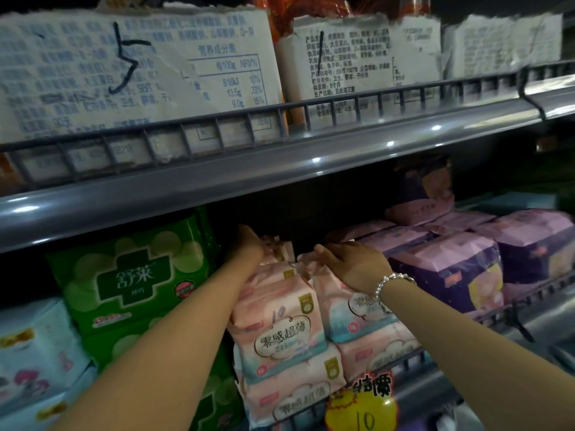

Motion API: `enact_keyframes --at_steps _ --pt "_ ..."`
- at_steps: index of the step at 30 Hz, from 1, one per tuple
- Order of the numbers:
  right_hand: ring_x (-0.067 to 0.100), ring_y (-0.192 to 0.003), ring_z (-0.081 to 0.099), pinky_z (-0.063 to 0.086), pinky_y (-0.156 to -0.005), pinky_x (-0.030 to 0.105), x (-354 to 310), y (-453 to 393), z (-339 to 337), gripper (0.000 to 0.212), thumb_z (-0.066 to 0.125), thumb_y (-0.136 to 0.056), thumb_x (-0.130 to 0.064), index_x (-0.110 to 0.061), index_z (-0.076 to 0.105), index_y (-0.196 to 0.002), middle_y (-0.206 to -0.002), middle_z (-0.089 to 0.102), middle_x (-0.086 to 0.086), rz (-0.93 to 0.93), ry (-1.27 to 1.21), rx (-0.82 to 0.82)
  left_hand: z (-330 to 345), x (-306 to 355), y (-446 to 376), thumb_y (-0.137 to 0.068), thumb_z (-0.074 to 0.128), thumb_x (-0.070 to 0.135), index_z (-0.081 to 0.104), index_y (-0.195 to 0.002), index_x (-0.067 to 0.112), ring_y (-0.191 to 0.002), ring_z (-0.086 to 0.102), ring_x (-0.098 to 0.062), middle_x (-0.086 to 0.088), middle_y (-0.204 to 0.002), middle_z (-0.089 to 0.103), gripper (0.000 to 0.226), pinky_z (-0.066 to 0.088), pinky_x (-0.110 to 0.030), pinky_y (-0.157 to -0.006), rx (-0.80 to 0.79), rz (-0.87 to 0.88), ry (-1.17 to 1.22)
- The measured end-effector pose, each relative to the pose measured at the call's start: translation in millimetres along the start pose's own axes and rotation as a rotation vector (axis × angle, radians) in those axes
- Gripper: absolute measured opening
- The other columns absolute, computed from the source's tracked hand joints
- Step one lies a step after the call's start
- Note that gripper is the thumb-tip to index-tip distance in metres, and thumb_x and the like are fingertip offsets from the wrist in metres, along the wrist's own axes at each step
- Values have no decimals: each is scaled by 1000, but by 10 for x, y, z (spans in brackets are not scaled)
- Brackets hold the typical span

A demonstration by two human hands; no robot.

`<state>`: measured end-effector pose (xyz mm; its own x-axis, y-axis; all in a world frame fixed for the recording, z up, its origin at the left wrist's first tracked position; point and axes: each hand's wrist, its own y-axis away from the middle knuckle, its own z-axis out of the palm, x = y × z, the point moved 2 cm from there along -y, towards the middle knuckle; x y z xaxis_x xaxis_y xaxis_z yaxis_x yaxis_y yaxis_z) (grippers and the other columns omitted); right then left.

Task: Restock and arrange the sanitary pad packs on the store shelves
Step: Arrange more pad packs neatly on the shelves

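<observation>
Left hand [249, 247] and right hand [348, 262] — both gripping pink packs' [280, 312] top edges.

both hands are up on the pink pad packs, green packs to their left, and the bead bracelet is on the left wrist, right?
Not quite: in the head view the bead bracelet is on the right wrist. The rest holds: the left hand and right hand are on the pink pad packs, with the green packs to their left.
</observation>
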<state>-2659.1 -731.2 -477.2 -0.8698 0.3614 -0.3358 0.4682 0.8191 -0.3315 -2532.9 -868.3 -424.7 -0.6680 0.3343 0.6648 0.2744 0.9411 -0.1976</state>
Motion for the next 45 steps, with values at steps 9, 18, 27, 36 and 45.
enact_keyframes --at_steps 9,18,27,36,45 --pt "12 -141 29 23 -110 34 -68 205 -11 93 -17 -71 -64 -40 39 -142 -146 45 -13 -154 102 159 -39 -54 391 -100 25 55 39 -145 22 -136 39 -22 -4 -150 40 58 30 -33 -111 -333 272 -184" --pt "13 -142 25 22 -114 36 -103 235 4 92 -19 -74 -60 -39 37 -143 -150 38 -14 -152 167 107 19 -174 637 -100 17 57 29 -150 28 -144 25 -17 2 -159 23 59 19 -30 -113 -383 400 -329" --pt "29 -138 30 14 -112 53 -130 604 21 89 -7 -74 -75 -38 46 -137 -146 42 -5 -193 203 172 -158 -477 1161 -82 41 77 0 -153 34 -149 -2 -23 6 -162 -7 93 1 -41 -119 -275 657 -684" --pt "31 -133 34 8 -113 55 -80 540 184 101 -21 -72 -77 -33 45 -136 -140 44 -4 -125 218 183 -86 -528 1076 -81 51 71 15 -153 27 -146 17 -20 5 -161 13 91 10 -38 -119 -73 798 -672" --pt "19 -148 10 -11 -115 31 -677 1107 195 91 -18 -80 -73 -35 26 -149 -157 26 -6 -229 26 266 -689 -1137 1572 -89 41 30 59 -127 9 -119 55 -27 -9 -132 57 47 35 -41 -104 438 949 -330"
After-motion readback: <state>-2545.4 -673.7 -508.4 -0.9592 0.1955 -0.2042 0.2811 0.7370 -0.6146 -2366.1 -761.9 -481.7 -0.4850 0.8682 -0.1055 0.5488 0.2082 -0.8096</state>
